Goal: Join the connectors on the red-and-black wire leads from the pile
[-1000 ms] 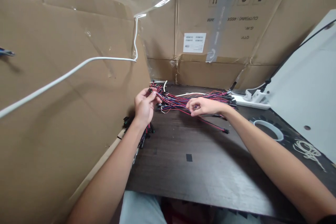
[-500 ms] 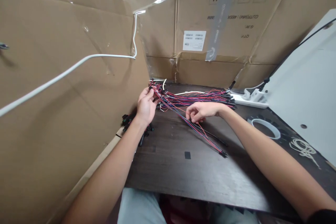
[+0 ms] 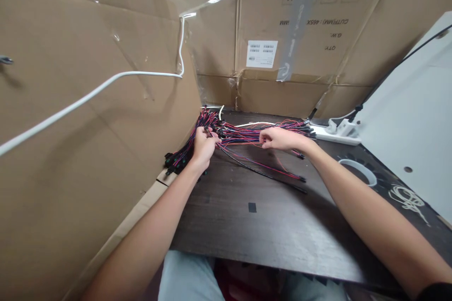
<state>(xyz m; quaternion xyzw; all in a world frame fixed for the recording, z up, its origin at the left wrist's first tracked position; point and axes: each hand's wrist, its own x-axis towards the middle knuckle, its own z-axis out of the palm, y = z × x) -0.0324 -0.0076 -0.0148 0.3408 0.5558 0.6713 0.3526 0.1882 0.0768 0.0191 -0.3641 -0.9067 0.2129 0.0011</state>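
wires (image 3: 247,134) at twelve o'clock on my worktop (image 3: 268,216): left hand (image 3: 204,145) fingers pinching one end, right hand (image 3: 278,138) fingers closed on strands. sorting underway, i judge; next needs one strand separated.

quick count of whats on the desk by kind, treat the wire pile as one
Wire bundle: 1
Loose wires pulled out toward the front: about 3, hard to separate
White power strip: 1
White ring: 1
Coil of thin white cord: 1
Black tape square: 1
Total: about 8
Both the left hand and the right hand grip wires.
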